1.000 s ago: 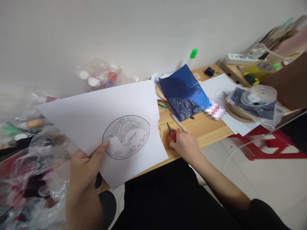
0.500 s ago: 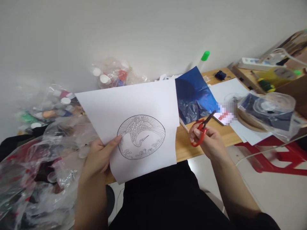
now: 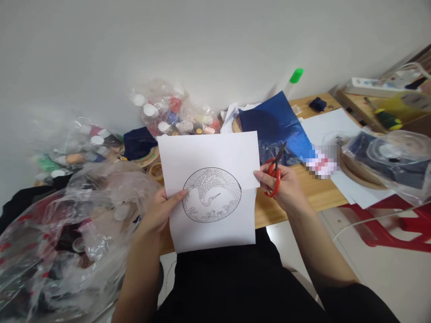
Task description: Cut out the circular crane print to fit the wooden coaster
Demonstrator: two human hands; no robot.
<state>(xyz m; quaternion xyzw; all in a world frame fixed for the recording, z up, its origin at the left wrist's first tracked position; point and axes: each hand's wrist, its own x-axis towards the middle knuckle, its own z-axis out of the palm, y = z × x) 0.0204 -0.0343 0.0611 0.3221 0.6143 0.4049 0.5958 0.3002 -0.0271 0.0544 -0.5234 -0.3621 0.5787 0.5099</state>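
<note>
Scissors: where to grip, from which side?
Probably best by the red handles, from the near right, as the right hand has them: the loops sit toward the person, while the dark blades point away toward the wall.

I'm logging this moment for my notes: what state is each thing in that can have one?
White paper: held up by the left hand and right hand, apparently slit at its right edge.
Crane drawing: black outline, uncoloured.
Scissors: gripped in the right hand; open or closed, I can't tell.
Blue sheet: wrinkled near its lower edge.
Green-capped tube: capped.
</note>
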